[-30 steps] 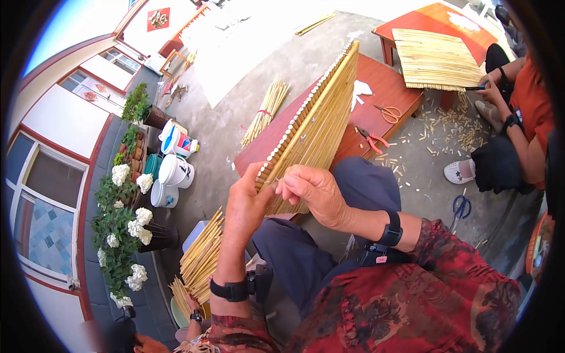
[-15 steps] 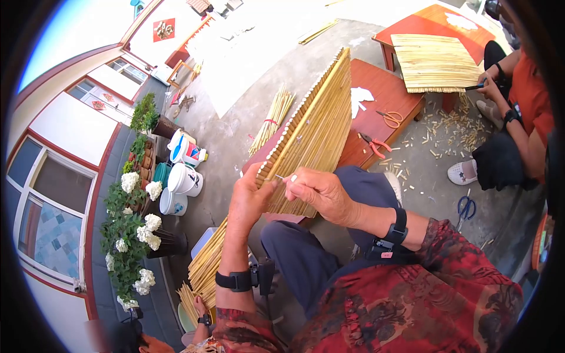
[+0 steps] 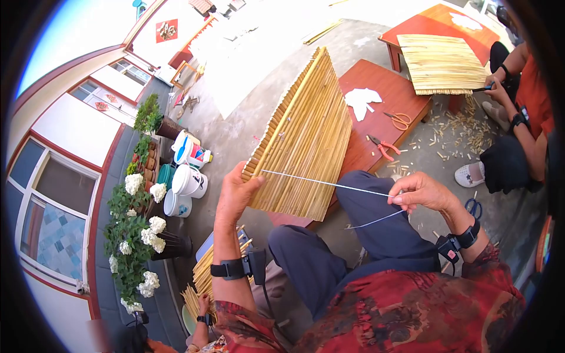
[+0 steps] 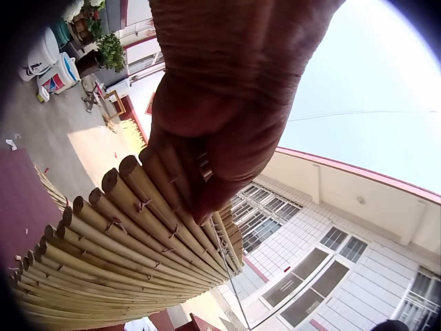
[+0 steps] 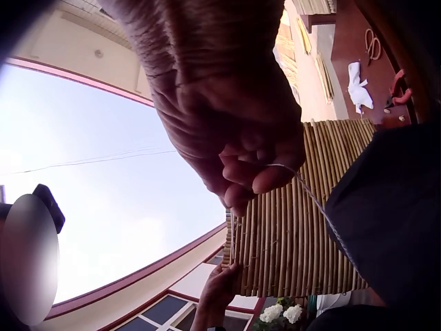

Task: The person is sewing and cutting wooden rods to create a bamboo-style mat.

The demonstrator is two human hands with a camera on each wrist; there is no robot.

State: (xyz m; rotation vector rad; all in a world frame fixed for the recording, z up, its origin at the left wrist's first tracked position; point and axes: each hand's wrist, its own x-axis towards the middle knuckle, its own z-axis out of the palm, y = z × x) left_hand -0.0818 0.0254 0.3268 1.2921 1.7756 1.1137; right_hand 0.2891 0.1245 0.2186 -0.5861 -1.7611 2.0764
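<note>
My left hand point(image 3: 236, 191) grips the near corner of a mat of thin yellow stalks point(image 3: 306, 141), its thumb on the front face and the fingers behind. The stalks are tied side by side with thread, as the left wrist view shows. A pale string point(image 3: 329, 183) runs taut from beside the left thumb across the mat to my right hand point(image 3: 421, 193). The right fingers pinch it, and its loose tail hangs down over the dark trouser leg. In the right wrist view the string point(image 5: 324, 215) trails from the curled fingers.
A low red table point(image 3: 376, 88) behind the mat bears red-handled pliers point(image 3: 384, 148), scissors point(image 3: 399, 120) and white paper point(image 3: 362, 101). At right, a person in orange works on another stalk mat point(image 3: 441, 65). Loose stalks point(image 3: 215, 267) lie at lower left, near buckets point(image 3: 188, 180) and white flowers point(image 3: 150, 282).
My right hand has moved from beside the left thumb out to the right, drawing the string long and taut. The left hand keeps its grip; the mat has turned its face more toward me.
</note>
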